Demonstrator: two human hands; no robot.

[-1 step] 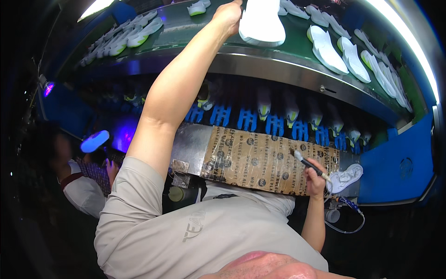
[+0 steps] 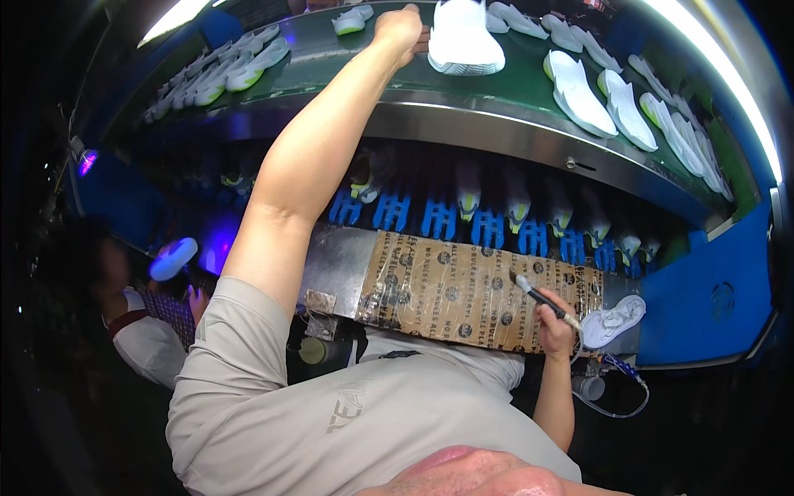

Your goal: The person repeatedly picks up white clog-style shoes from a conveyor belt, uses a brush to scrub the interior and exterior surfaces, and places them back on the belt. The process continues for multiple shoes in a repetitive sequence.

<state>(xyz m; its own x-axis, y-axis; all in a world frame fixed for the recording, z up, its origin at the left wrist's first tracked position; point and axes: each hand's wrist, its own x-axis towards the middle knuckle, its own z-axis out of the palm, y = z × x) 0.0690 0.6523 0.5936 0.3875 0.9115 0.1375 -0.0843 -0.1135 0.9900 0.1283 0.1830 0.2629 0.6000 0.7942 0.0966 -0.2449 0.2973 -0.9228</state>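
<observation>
My left hand (image 2: 402, 35) reaches far out over the upper green belt. Its fingers are curled against the left edge of a white shoe sole (image 2: 466, 40), which tilts with its rounded end toward me. Part of that grip is hidden behind the sole. Low on the right, my right hand (image 2: 556, 327) is closed around a brush (image 2: 547, 299) with a dark handle and pale bristles. The brush tip hovers over a bench top covered in printed brown cardboard (image 2: 455, 289). A white shoe part with crumpled material inside (image 2: 614, 321) lies just right of that hand.
Several white soles (image 2: 579, 95) lie on the green belt (image 2: 517, 89), right and left. Below its metal edge, shoes on blue holders (image 2: 438, 217) stand in a row. A blue panel (image 2: 703, 298) bounds the right. At left, another person (image 2: 149, 335) is near a blue-lit sole (image 2: 174, 259).
The white sole has shifted slightly away from me, and more of my left fingers shows beside it. My right hand and brush have moved a little left. The other person's sole has shifted slightly.
</observation>
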